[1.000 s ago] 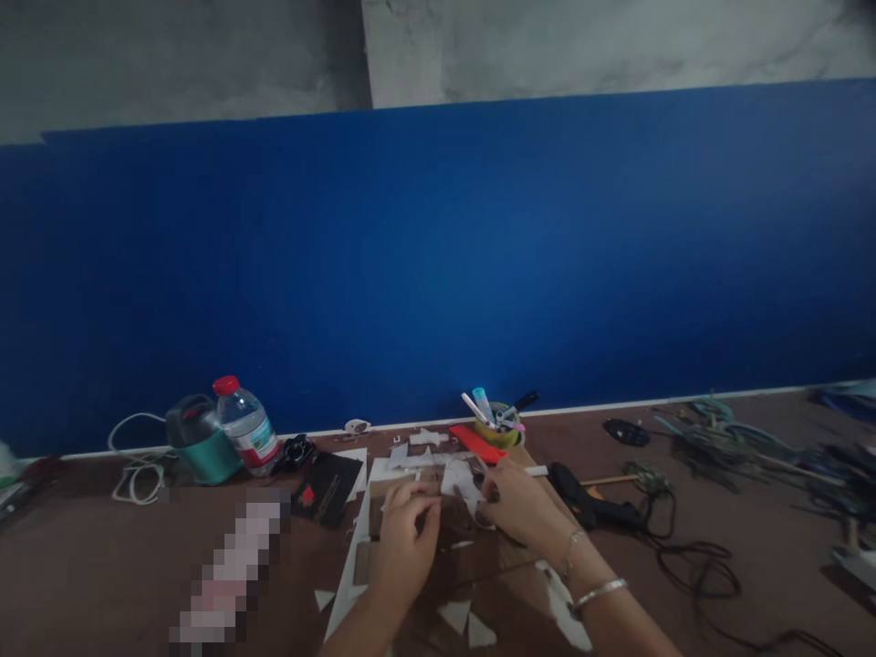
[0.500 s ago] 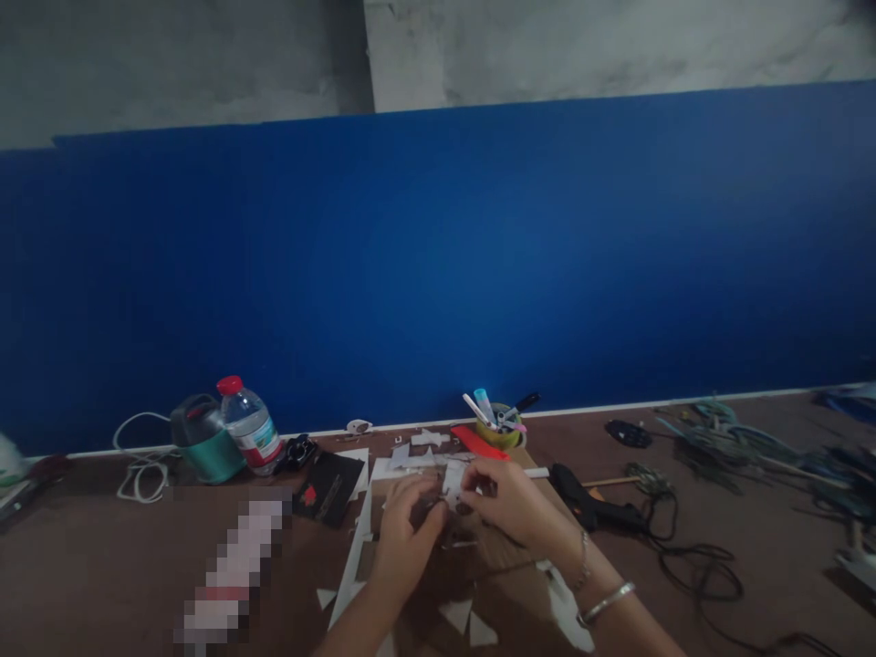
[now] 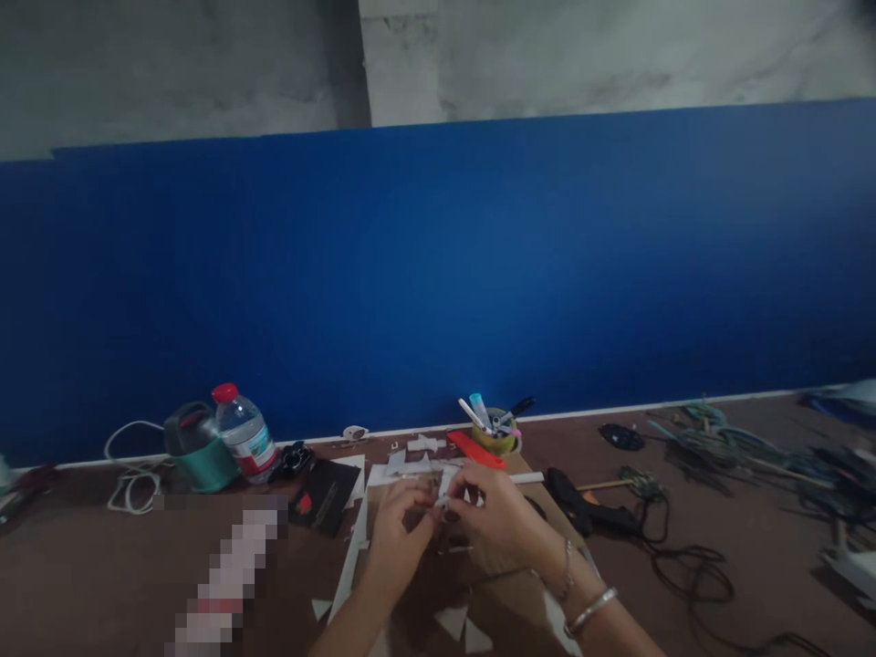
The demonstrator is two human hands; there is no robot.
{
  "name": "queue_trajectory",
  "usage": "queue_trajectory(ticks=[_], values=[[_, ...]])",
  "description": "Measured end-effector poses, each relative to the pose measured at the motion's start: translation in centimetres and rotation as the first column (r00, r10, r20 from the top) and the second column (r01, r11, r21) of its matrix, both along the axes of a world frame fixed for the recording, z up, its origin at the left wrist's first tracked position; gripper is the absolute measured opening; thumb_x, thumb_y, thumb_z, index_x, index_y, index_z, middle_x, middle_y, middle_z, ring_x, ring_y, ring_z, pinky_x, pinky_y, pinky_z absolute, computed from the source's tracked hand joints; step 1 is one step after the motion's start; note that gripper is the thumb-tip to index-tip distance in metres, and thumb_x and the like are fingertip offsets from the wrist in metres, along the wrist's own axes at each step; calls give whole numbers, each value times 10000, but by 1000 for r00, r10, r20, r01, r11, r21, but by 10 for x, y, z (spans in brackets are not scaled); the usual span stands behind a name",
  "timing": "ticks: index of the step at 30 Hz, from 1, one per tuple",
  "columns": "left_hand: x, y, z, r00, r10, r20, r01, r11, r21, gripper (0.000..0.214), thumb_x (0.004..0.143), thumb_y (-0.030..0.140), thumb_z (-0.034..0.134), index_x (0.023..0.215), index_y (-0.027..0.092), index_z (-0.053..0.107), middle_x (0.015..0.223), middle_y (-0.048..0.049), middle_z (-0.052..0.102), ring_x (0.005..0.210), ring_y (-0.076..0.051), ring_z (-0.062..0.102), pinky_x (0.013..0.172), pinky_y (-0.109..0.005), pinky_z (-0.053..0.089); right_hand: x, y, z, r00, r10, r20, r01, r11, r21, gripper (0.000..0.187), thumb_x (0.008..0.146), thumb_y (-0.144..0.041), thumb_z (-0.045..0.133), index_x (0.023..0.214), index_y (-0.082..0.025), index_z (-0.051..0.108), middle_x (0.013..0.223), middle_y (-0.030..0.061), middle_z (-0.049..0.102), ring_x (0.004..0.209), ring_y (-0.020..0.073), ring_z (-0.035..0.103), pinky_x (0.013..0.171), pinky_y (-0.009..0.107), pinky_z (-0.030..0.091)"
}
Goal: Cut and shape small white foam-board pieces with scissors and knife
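Over a brown cardboard sheet (image 3: 526, 584), both hands meet at a small white piece of card (image 3: 446, 482). My left hand (image 3: 401, 538) pinches its near left side between thumb and fingers. From the right, the closed fingertips of my right hand (image 3: 503, 511) grip the same piece. The fingers cover much of it, so its full shape is hidden. White paper scraps (image 3: 411, 461) lie just beyond the hands, and triangular offcuts (image 3: 453, 622) rest nearer to me.
A red cutter (image 3: 477, 450) lies by a pen holder (image 3: 503, 443). To the right are a black glue gun (image 3: 595, 511), its cable and bundled cords (image 3: 712, 447). A bottle (image 3: 247, 438), green container (image 3: 205, 461) and black booklet (image 3: 328, 497) stand or lie left.
My fingertips have come closer together around the white piece, the left thumb now touching it. The whole view has shifted slightly.
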State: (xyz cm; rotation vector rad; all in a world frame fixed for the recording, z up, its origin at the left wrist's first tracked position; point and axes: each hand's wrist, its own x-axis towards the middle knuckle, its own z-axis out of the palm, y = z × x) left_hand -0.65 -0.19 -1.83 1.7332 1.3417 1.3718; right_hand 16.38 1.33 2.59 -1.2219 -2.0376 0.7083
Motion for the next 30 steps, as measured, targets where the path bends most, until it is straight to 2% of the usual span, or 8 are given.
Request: queue_trajectory(ticks=[4, 8, 11, 12, 16, 21, 27, 30], values=[[-1, 3, 1, 999, 46, -9, -47, 999, -16, 125, 703, 314, 615, 659, 204, 655, 837, -77, 680, 882, -258, 603, 825, -404, 465, 13, 5, 4, 1000, -20, -23, 22, 998, 59, 165, 756, -126, 511, 798, -177, 662, 766, 31, 679, 673, 161, 585, 620, 240, 424], [-3, 4, 9, 996, 90, -18, -91, 993, -80, 164, 696, 354, 611, 671, 201, 665, 813, -73, 689, 863, -267, 601, 833, -410, 439, 65, 20, 11, 965, -243, 103, 230, 966, 120, 359, 754, -68, 371, 949, -157, 658, 936, 78, 693, 788, 186, 624, 701, 262, 449], [-1, 5, 16, 999, 46, 0, -45, 988, -151, 180, 691, 364, 611, 671, 192, 662, 774, -63, 689, 829, -262, 605, 817, -387, 431, 111, 26, 9, 770, -320, 552, 347, 936, 59, 412, 719, -18, 380, 960, -177, 673, 1022, 83, 689, 963, 194, 618, 805, 250, 424], [1, 6, 17, 999, 31, 19, -27, 983, -179, 188, 695, 367, 608, 680, 188, 663, 762, -59, 689, 814, -256, 605, 805, -375, 432, 123, 25, 6, 721, -334, 608, 383, 922, 52, 386, 713, -18, 405, 942, -158, 682, 1000, 111, 691, 968, 223, 620, 809, 276, 422], [7, 8, 16, 991, 22, 134, 20, 953, -303, 229, 702, 386, 605, 728, 168, 671, 709, -40, 675, 732, -222, 598, 717, -318, 435, 146, 11, -12, 592, -373, 714, 477, 877, 63, 380, 678, -13, 491, 1011, -77, 662, 1030, 233, 640, 1025, 371, 571, 777, 399, 419], [11, 10, 14, 955, 31, 296, 81, 930, -359, 246, 656, 379, 664, 739, 148, 679, 710, -39, 678, 728, -201, 591, 705, -289, 427, 145, -4, -35, 482, -357, 800, 432, 891, 138, 480, 729, 11, 428, 1147, -160, 593, 1087, 185, 622, 1055, 341, 545, 773, 394, 394], [7, 18, 18, 887, 55, 458, 156, 899, -410, 269, 610, 389, 719, 719, 146, 677, 689, -36, 686, 699, -181, 601, 707, -272, 424, 172, 4, -60, 592, -375, 713, 352, 917, 189, 492, 671, 6, 452, 1112, -171, 580, 1066, 137, 632, 1038, 284, 550, 832, 350, 361], [4, 24, 14, 857, 112, 503, 121, 905, -407, 298, 570, 421, 744, 697, 161, 669, 655, -11, 671, 663, -165, 597, 681, -258, 423, 195, 14, -65, 647, -462, 607, 391, 884, 256, 472, 611, 0, 441, 1043, -117, 593, 994, 159, 639, 954, 291, 570, 834, 370, 384]])
